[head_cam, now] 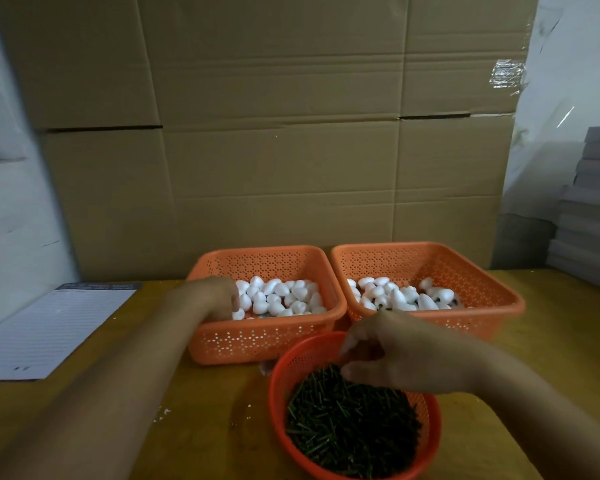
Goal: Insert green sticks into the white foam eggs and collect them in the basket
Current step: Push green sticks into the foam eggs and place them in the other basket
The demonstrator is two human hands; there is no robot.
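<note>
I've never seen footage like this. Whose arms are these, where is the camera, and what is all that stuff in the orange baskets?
There is no machine here: these are a person's two bare arms, filmed by one camera worn on the head, looking forward and down at a wooden table. The left hand reaches into the left basket, which holds plain white foam eggs. The right hand hovers over a round bowl of green sticks, fingers curled as if picking; whether they hold a stick is too blurred to tell. The right basket holds eggs too, some showing dark bits, probably sticks. A lined notepad lies at the left, and cardboard boxes stand behind.
</note>
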